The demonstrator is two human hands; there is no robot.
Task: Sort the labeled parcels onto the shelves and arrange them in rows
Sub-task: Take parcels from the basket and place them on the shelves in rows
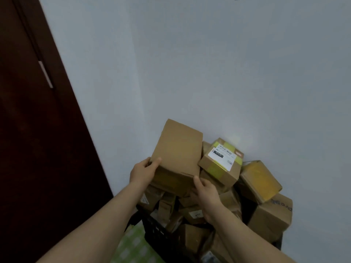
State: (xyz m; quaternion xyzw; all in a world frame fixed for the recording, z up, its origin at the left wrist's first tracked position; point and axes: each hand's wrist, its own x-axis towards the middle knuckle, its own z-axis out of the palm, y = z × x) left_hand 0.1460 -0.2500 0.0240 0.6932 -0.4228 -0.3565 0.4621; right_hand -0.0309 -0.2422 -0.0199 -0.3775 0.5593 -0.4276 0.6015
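Note:
A plain brown cardboard parcel (pixel 177 154) is tilted up above a heap of parcels. My left hand (pixel 143 172) grips its lower left corner, thumb on the top face. My right hand (pixel 206 194) grips its lower right corner from below. To the right lies a small box (pixel 221 161) with a white label and yellow-green tape. A yellow-taped box (pixel 260 180) leans further right. Several other brown parcels (pixel 271 215) fill a black crate (pixel 157 232). No shelf is in view.
A pale wall (pixel 209 63) rises directly behind the heap. A dark brown door (pixel 32 130) stands at the left. A green and white checked surface (pixel 133 247) shows beside the crate at the bottom.

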